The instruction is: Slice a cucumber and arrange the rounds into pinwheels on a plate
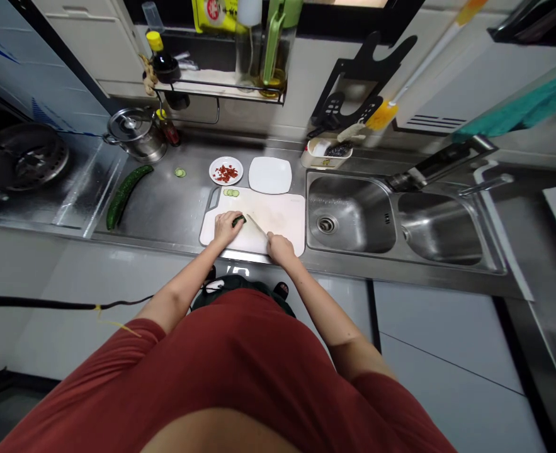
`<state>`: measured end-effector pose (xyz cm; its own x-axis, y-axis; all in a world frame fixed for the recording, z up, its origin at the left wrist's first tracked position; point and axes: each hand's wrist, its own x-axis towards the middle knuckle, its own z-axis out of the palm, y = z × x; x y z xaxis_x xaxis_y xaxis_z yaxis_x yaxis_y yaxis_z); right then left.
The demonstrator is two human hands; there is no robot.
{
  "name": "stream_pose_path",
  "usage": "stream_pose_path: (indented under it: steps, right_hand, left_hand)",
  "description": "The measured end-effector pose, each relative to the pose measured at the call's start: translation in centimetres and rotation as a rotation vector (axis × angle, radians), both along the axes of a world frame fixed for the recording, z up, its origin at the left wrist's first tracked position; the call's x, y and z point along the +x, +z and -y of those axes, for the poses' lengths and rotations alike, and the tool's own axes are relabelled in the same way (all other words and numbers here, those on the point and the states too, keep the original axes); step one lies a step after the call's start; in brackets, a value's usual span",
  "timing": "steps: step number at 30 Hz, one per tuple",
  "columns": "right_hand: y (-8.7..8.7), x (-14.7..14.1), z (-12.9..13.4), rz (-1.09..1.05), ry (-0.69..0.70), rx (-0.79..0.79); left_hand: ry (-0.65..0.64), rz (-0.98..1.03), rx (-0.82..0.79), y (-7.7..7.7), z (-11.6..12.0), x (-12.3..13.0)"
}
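My left hand (226,229) is closed on a dark green piece of cucumber (238,220) lying on the white cutting board (278,217). Just right of the piece is the blade of a knife (257,226), whose handle my right hand (281,249) grips at the board's front part. Its tip points toward the back left, and a small gap seems to separate blade and piece. Pale green slices (231,192) lie in a row at the board's back left.
Behind the board are a plate of chopped red pieces (226,171) and a white square plate (270,175). A long cucumber (125,195) and more slices (180,172) lie to the left. The sink (353,214) is on the right, a steel pot (138,135) back left.
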<state>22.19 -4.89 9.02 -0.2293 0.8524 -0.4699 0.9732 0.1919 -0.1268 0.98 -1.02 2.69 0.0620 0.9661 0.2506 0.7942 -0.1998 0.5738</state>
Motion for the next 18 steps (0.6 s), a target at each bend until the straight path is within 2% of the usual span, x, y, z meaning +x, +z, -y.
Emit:
stream_pose_path:
  steps: [2, 4, 11, 18]
  right_hand:
    - [0.2, 0.5, 0.0, 0.033, 0.009, 0.055]
    - [0.4, 1.0, 0.0, 0.061, 0.009, 0.108]
    - [1.3, 1.4, 0.0, 0.112, 0.024, 0.180]
    - [2.3, 1.6, 0.0, 0.111, 0.055, 0.164]
  left_hand:
    - [0.018, 0.008, 0.021, 0.6, 0.0, 0.1]
    - [-0.018, -0.002, 0.048, 1.5, -0.1, 0.3]
    - [-0.451, -0.146, 0.023, 5.0, -2.1, 2.6]
    - [-0.588, -0.186, -0.058, 6.1, -3.0, 3.4]
